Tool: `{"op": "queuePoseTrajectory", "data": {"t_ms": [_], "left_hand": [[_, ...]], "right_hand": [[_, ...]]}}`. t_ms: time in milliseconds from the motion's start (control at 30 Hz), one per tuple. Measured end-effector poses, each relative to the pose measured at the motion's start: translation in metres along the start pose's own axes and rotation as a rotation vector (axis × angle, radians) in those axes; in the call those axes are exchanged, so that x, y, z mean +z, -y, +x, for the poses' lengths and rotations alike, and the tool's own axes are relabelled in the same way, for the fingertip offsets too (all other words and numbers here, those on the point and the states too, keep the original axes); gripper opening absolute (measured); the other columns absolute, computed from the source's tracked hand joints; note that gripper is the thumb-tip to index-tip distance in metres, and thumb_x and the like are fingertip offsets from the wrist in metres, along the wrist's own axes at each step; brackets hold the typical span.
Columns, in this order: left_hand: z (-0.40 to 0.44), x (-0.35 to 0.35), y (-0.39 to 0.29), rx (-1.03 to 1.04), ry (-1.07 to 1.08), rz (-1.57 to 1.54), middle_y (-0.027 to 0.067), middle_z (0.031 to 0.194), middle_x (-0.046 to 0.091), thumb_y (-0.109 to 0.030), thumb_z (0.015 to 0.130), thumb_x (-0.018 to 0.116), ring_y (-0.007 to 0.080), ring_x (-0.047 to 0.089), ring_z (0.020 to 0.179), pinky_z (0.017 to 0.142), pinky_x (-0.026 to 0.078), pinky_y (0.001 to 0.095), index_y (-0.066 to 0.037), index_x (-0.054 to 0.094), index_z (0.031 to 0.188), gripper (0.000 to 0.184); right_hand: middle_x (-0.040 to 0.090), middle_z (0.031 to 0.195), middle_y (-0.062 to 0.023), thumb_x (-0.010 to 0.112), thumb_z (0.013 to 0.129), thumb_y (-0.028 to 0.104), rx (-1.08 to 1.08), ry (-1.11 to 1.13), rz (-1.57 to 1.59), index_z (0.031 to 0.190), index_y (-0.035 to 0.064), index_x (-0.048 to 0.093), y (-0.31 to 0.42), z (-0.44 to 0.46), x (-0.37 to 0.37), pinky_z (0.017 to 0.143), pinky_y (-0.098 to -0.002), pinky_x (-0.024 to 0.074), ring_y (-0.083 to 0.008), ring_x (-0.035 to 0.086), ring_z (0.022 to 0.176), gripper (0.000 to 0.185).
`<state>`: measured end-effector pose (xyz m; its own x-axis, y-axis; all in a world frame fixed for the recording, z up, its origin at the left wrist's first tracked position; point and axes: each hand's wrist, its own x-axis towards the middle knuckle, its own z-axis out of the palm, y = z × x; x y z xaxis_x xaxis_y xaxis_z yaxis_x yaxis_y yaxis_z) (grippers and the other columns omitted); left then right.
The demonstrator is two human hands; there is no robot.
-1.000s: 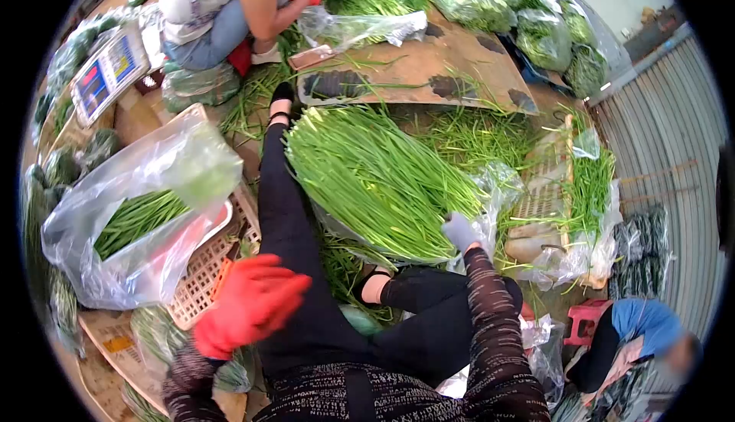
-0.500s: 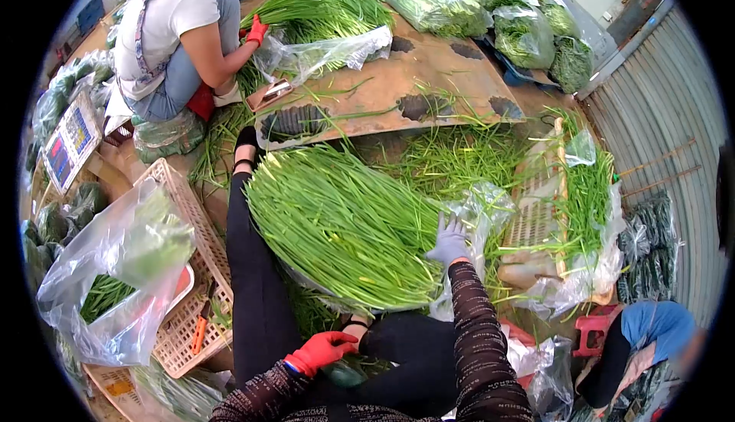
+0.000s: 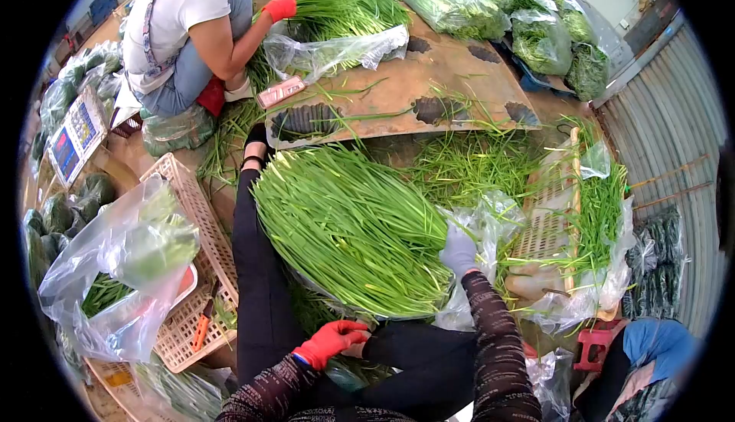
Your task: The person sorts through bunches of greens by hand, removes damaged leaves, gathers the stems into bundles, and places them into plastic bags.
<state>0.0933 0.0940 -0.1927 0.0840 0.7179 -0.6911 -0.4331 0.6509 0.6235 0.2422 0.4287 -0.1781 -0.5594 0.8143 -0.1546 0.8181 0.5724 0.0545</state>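
A large pile of long green leaves, like garlic chives (image 3: 344,230), lies before me between my legs on clear plastic. At its right end, my right hand (image 3: 459,250) in a grey glove rests against the leaf ends, fingers stretched along them and partly hidden. Crumpled clear plastic (image 3: 494,219) sits just beyond that hand. My left hand (image 3: 331,343), in a red glove, hovers over my lap near the pile's lower edge. Its fingers are loosely bent and apart, and nothing shows in them.
On the left stands a cream plastic crate (image 3: 180,345) with an orange-handled knife (image 3: 202,330) and a clear bag (image 3: 122,261). Loose leaves and another crate (image 3: 547,227) lie right. Ahead, a person in red gloves (image 3: 282,7) handles leaves by a worn board (image 3: 459,77). Another person bends at lower right.
My right hand's fingers have drawn closer together at the pile's right end. My left hand has lifted slightly. The view has shifted, and the other person's red glove has risen.
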Motion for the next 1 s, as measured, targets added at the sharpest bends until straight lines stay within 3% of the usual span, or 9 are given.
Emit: {"op": "queuePoseTrajectory", "data": {"t_ms": [100, 233, 367, 500, 600, 700, 767, 833, 1000], "left_hand": [[-0.003, 0.013, -0.031, 0.185, 0.166, -0.146, 0.0094, 0.109, 0.058, -0.02, 0.084, 0.06, 0.0142, 0.054, 0.101, 0.089, 0.041, 0.0244, -0.002, 0.044, 0.124, 0.048], [0.029, 0.026, -0.026, 0.167, 0.31, -0.538, 0.0118, 0.136, 0.034, -0.048, 0.089, 0.04, 0.0222, 0.035, 0.123, 0.104, 0.024, 0.0398, -0.008, 0.023, 0.137, 0.064], [0.022, 0.029, -0.04, 0.225, 0.459, -0.896, 0.0104, 0.132, 0.04, -0.066, 0.079, 0.037, 0.0246, 0.041, 0.119, 0.101, 0.03, 0.0433, -0.008, 0.032, 0.134, 0.079], [0.022, 0.009, -0.025, 0.214, 0.324, -0.957, 0.0105, 0.132, 0.041, -0.073, 0.076, 0.029, 0.0287, 0.043, 0.117, 0.099, 0.033, 0.0451, -0.01, 0.032, 0.134, 0.086], [0.027, 0.009, -0.022, 0.176, 0.35, -0.997, 0.0103, 0.134, 0.039, -0.073, 0.076, 0.026, 0.0282, 0.04, 0.119, 0.101, 0.031, 0.0427, -0.01, 0.031, 0.134, 0.085], [0.024, 0.008, -0.021, 0.126, 0.51, -1.085, 0.0093, 0.132, 0.041, -0.068, 0.079, 0.034, 0.0264, 0.043, 0.117, 0.099, 0.033, 0.0417, -0.01, 0.032, 0.134, 0.08], [0.035, 0.013, -0.013, 0.134, 0.316, -0.824, 0.0067, 0.125, 0.048, -0.054, 0.082, 0.049, 0.0227, 0.049, 0.11, 0.093, 0.039, 0.0389, -0.009, 0.035, 0.132, 0.068], [0.023, 0.027, -0.022, 0.373, 0.068, -0.615, 0.0058, 0.115, 0.054, -0.016, 0.08, 0.065, 0.0165, 0.053, 0.1, 0.085, 0.044, 0.0333, -0.006, 0.04, 0.126, 0.054], [-0.05, 0.023, -0.057, 0.469, 0.106, -0.45, 0.0065, 0.121, 0.05, -0.006, 0.077, 0.064, 0.0172, 0.049, 0.107, 0.09, 0.04, 0.032, -0.005, 0.037, 0.128, 0.058]], "right_hand": [[0.06, 0.091, -0.0209, 0.067, 0.058, 0.017, -0.004, 0.018, 0.131, 0.111, -0.0039, 0.045, 0.025, -0.042, -0.055, 0.071, -0.0367, 0.0489, -0.0316, 0.06, 0.085, 0.061], [0.063, 0.094, -0.0125, 0.07, 0.06, 0.008, 0.034, 0.408, 1.389, 0.107, -0.0046, 0.051, 0.062, -0.099, -0.048, 0.075, -0.0302, 0.0483, -0.0209, 0.061, 0.084, 0.052], [0.062, 0.098, -0.011, 0.064, 0.069, -0.004, 0.347, 0.749, 1.93, 0.11, -0.0023, 0.051, 0.116, -0.134, -0.05, 0.076, -0.0314, 0.0499, -0.02, 0.062, 0.082, 0.043], [0.056, 0.109, -0.013, 0.059, 0.08, 0.015, 0.52, 0.214, 1.62, 0.114, -0.0029, 0.048, 0.117, -0.147, 0.046, 0.081, -0.0351, 0.0486, -0.0218, 0.058, 0.093, 0.04], [0.052, 0.115, -0.0164, 0.045, 0.087, 0.037, 0.415, 0.392, 2.043, 0.12, -0.0037, 0.042, 0.121, -0.148, 0.003, 0.084, -0.0348, 0.0475, -0.024, 0.057, 0.098, 0.052], [0.054, 0.111, -0.0149, 0.05, 0.086, 0.039, 0.554, 0.468, 2.151, 0.119, -0.0032, 0.043, 0.119, -0.15, 0.01, 0.085, -0.035, 0.0457, -0.0232, 0.056, 0.095, 0.054], [0.054, 0.109, -0.0128, 0.055, 0.084, 0.038, 0.649, 0.212, 1.475, 0.12, -0.0023, 0.043, 0.15, -0.152, -0.004, 0.086, -0.0341, 0.041, -0.0211, 0.052, 0.094, 0.055], [0.053, 0.111, -0.0106, 0.058, 0.085, 0.027, 0.435, -0.023, 1.404, 0.121, -0.0007, 0.041, 0.166, -0.159, 0.029, 0.087, -0.0328, 0.0381, -0.0199, 0.048, 0.098, 0.049], [0.048, 0.115, -0.013, 0.05, 0.086, 0.017, 0.425, -0.351, 1.702, 0.12, -0.008, 0.037, 0.214, -0.199, -0.04, 0.087, -0.028, 0.0383, -0.0185, 0.048, 0.1, 0.044]]}}
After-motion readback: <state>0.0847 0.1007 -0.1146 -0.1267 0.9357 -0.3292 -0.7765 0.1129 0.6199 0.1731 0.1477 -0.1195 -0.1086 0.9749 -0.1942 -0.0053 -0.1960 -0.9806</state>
